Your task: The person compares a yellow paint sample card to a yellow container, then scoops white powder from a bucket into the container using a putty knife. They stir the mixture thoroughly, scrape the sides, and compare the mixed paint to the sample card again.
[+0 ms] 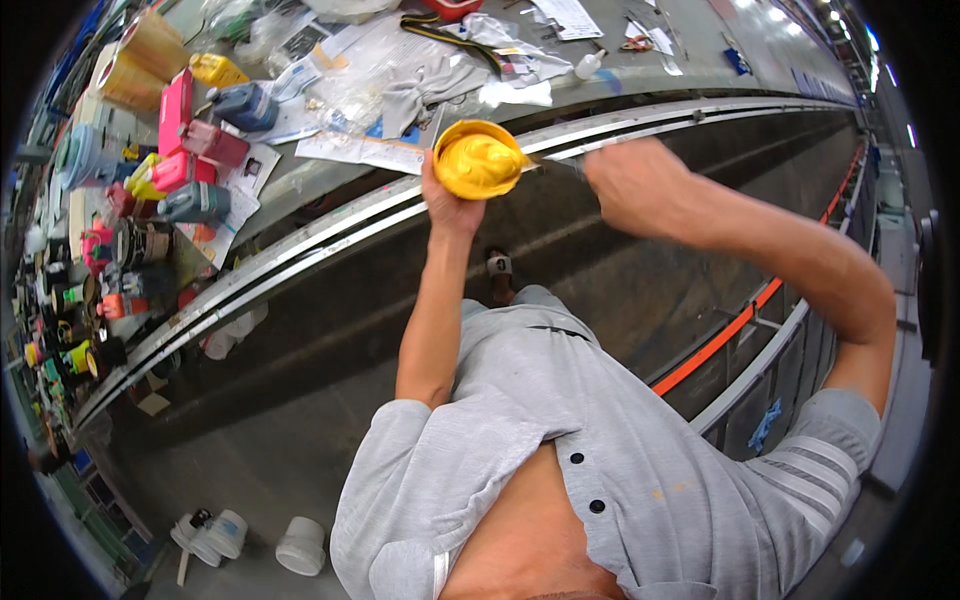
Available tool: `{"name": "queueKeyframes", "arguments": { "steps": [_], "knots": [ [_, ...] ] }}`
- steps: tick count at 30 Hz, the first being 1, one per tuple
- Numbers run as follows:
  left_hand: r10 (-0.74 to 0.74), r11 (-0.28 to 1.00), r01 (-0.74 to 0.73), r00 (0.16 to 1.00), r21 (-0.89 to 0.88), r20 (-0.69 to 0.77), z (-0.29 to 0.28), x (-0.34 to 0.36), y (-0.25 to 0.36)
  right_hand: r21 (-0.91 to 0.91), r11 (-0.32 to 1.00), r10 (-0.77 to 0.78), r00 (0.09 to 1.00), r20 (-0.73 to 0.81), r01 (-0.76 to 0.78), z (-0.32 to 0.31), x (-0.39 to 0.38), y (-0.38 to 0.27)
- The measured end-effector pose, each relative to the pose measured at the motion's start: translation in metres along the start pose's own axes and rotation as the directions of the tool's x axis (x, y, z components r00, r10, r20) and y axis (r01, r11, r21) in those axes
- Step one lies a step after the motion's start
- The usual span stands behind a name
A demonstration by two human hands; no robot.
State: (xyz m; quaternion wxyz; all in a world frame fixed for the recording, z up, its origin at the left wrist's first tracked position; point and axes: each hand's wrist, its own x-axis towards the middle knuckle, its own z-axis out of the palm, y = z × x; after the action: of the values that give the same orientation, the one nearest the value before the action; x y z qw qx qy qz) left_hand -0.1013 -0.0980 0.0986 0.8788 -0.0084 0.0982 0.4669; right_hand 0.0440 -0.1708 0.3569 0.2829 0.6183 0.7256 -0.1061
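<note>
My left hand point(455, 205) holds a round yellow tub point(478, 160) from below, full of thick, glossy yellow paste heaped in a swirl. My right hand point(640, 185), to the right of the tub and a little blurred, is closed round a thin flat tool point(560, 160), which looks like a spatula or knife and reaches toward the tub's right rim. The tool's tip is hard to make out.
A long workbench with metal rails point(250, 280) crosses ahead, carrying coloured jugs point(245, 107), papers point(355, 150), grey cloth point(420, 95) and plastic wrap. An orange-railed metal structure point(740, 320) runs along my right. White buckets point(300, 548) stand on the floor at lower left.
</note>
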Motion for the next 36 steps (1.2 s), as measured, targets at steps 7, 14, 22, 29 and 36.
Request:
{"name": "queueKeyframes", "arguments": {
  "steps": [7, 14, 22, 29, 36],
  "knots": [
    [-0.020, 0.990, 0.035, 0.993, 0.134, -0.112, -0.019, -0.012, -0.025, 0.822, -0.151, -0.111, 0.836, 0.537, -0.549, 0.005, 0.014, 0.012],
    [-0.567, 0.775, 0.592, 0.806, 0.222, -0.171, -0.018, -0.005, 0.015, -0.538, 0.762, -0.612, 0.671, -0.418, 0.360, -0.012, -0.003, 0.003],
    [-0.219, 0.976, 0.219, 0.976, 0.010, -0.016, -0.010, -0.005, -0.001, 0.036, 0.999, 0.016, 0.998, -0.053, -0.014, 0.019, -0.009, 0.002],
    [-0.179, 0.979, 0.185, 0.981, 0.088, -0.072, -0.012, -0.026, -0.008, 0.589, 0.775, 0.203, 0.973, 0.110, -0.229, 0.073, 0.004, 0.013],
    [-0.165, 0.967, 0.184, 0.979, 0.174, -0.119, -0.035, -0.012, -0.009, 0.480, 0.869, 0.100, 0.993, 0.063, -0.118, 0.061, -0.020, -0.043]
  ]
}}
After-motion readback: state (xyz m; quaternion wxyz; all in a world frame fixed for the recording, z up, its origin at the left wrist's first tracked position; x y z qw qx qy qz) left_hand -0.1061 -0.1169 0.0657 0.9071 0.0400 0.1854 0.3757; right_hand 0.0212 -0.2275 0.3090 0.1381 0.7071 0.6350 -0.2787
